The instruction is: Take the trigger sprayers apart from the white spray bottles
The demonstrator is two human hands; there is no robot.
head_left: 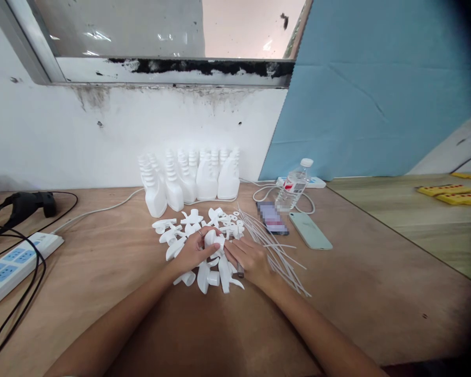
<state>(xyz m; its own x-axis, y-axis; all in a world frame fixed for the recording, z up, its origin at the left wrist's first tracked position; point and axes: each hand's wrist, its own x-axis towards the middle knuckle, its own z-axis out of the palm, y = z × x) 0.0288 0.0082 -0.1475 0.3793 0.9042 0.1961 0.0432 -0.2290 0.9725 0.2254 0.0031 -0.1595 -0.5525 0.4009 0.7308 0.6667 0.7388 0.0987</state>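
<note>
Head view: the left hand [196, 248] pinches a white spray head [214, 239] between thumb and fingers, just above the table [102, 235], midway between its left and right edges and nearer the viewer than the far edge. The right hand [251, 260] reaches in from the other side, fingers stretched together toward the piece; whether they grip it I cannot tell, since the fingertips are partly hidden.

The held piece looks like hollow moulded plastic, so it is probably light and stiff, with a smooth surface that could turn in the fingers. Its round body seems the surest place to hold; a trigger would likely flex under pressure, and a thin nozzle gives little to grip.

Beneath and around the hands lie loose spray heads [203, 276], with small white rings [234, 217] at the pile's far right. Thin white tubes [272, 256] fan out toward the table's right edge; they look bendy, easily kinked, and best taken near the middle. White bottles [207, 180] stand along the far edge by the wall, probably light enough to tip at a knock.
</note>
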